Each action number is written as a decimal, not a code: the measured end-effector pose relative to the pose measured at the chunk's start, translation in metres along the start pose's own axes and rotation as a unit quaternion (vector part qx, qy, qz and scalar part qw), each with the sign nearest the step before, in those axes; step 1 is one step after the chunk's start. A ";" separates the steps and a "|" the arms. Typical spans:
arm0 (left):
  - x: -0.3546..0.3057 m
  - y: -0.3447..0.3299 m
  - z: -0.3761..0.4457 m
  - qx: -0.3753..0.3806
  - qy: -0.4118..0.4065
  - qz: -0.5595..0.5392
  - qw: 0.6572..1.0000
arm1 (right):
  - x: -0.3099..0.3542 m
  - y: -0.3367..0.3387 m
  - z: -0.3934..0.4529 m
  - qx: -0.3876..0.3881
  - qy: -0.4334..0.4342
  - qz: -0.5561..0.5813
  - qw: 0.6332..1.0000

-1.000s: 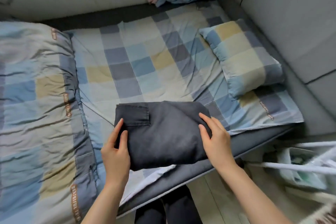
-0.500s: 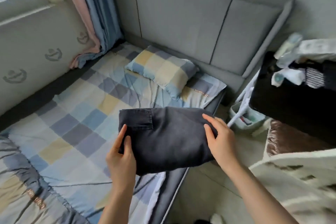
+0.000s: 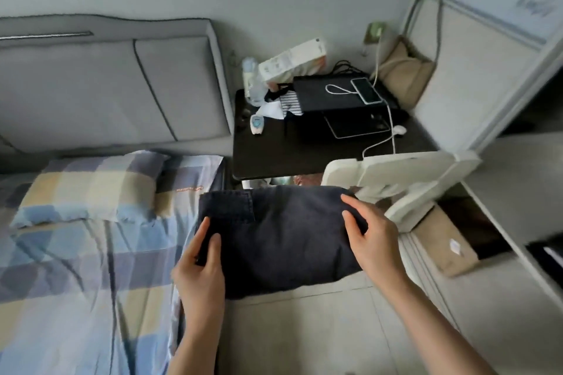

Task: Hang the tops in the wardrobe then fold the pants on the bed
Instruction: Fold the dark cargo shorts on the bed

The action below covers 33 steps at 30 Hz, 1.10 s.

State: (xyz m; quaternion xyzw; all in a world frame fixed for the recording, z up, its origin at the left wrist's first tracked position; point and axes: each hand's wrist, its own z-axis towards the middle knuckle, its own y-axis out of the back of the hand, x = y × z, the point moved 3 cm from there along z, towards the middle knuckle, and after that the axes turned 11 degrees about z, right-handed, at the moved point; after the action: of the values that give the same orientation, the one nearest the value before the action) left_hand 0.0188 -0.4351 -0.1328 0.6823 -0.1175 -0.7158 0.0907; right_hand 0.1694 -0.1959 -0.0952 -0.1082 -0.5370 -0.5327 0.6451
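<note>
A folded pair of dark grey pants (image 3: 283,231) hangs in the air between my hands, over the floor just past the bed's edge. My left hand (image 3: 199,265) grips its left edge, with thumb and a finger lying on top. On the right edge my right hand (image 3: 370,240) holds it the same way, fingers over the top. A back pocket shows at the pants' upper left. The bed (image 3: 76,268), under a blue and yellow checked sheet, lies to the left.
A checked pillow (image 3: 88,189) lies at the bed's head by the grey padded headboard (image 3: 122,88). A dark bedside table (image 3: 274,146) carries a phone, cables, a box and bottles. A white chair back (image 3: 405,173) stands right of the pants, with a cardboard box (image 3: 444,243) below.
The pants have been lifted off the bed and carried to the right, past its edge. My view has swung right from the bed to the bedside table.
</note>
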 end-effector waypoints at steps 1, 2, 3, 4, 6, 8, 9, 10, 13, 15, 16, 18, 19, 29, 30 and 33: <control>-0.008 -0.032 -0.011 0.016 -0.008 0.001 1.000 | -0.017 0.031 0.004 -0.018 -0.007 -0.012 1.000; -0.016 -0.064 -0.024 0.041 -0.010 0.002 0.999 | -0.033 0.061 0.007 -0.037 -0.019 -0.025 0.999; -0.023 -0.088 -0.035 0.056 -0.014 0.005 0.998 | -0.045 0.083 0.010 -0.048 -0.025 -0.032 0.998; -0.032 -0.117 -0.049 0.082 -0.015 0.000 0.997 | -0.059 0.112 0.011 -0.065 -0.035 -0.044 0.996; -0.046 -0.166 -0.074 0.127 -0.019 -0.003 0.992 | -0.082 0.160 0.009 -0.099 -0.061 -0.062 0.991; -0.062 -0.211 -0.098 0.180 -0.025 -0.006 0.983 | -0.101 0.204 0.004 -0.137 -0.088 -0.084 0.983; -0.070 -0.235 -0.110 0.208 -0.031 -0.009 0.978 | -0.111 0.227 -0.002 -0.157 -0.100 -0.100 0.977; -0.078 -0.252 -0.120 0.232 -0.039 -0.011 0.972 | -0.119 0.244 -0.007 -0.173 -0.112 -0.110 0.972; -0.094 -0.305 -0.147 0.313 -0.053 -0.002 0.948 | -0.142 0.285 -0.023 -0.213 -0.184 -0.127 0.951; -0.100 -0.339 -0.161 0.372 -0.047 0.005 0.927 | -0.155 0.305 -0.036 -0.240 -0.230 -0.139 0.933; -0.102 -0.358 -0.169 0.400 -0.043 0.009 0.915 | -0.162 0.315 -0.043 -0.255 -0.246 -0.147 0.923; -0.104 -0.387 -0.179 0.437 -0.053 0.018 0.898 | -0.171 0.326 -0.053 -0.274 -0.283 -0.156 0.906; -0.105 -0.401 -0.183 0.458 -0.060 0.027 0.887 | -0.176 0.332 -0.057 -0.286 -0.300 -0.159 0.896; -0.136 -0.543 -0.199 0.626 -0.121 0.050 0.769 | -0.198 0.355 -0.044 -0.417 -0.401 -0.208 0.789; -0.139 -0.557 -0.201 0.639 -0.134 0.052 0.756 | -0.201 0.355 -0.042 -0.423 -0.407 -0.215 0.780; -0.145 -0.591 -0.209 0.666 -0.155 0.053 0.728 | -0.207 0.359 -0.037 -0.434 -0.421 -0.234 0.762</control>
State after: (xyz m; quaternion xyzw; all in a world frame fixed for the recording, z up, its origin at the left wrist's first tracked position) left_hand 0.2531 0.1629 -0.1753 0.4398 -0.6125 -0.5435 -0.3687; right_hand 0.5092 0.0432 -0.1222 -0.4605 -0.4747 -0.7442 0.0940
